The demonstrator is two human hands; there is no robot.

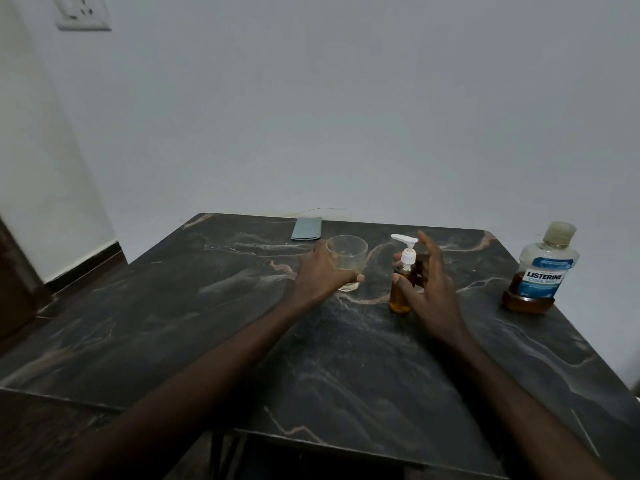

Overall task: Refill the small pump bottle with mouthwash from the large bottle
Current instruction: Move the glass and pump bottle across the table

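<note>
The small pump bottle [401,289], with amber liquid and a white pump head, stands upright in the middle of the dark marble table [346,358]. My right hand [427,282] is beside it with fingers spread and nearly straight, the thumb touching the bottle's side. My left hand [322,271] grips a clear glass tumbler [349,259] that stands on the table left of the pump bottle. The large mouthwash bottle [540,271], capped and about a quarter full of amber liquid, stands near the table's right edge, apart from both hands.
A flat grey-blue pouch [307,229] lies at the table's far edge, against the white wall. A thin wire runs behind it. The table's right edge is close to the large bottle. A wall socket [83,12] sits high at the left.
</note>
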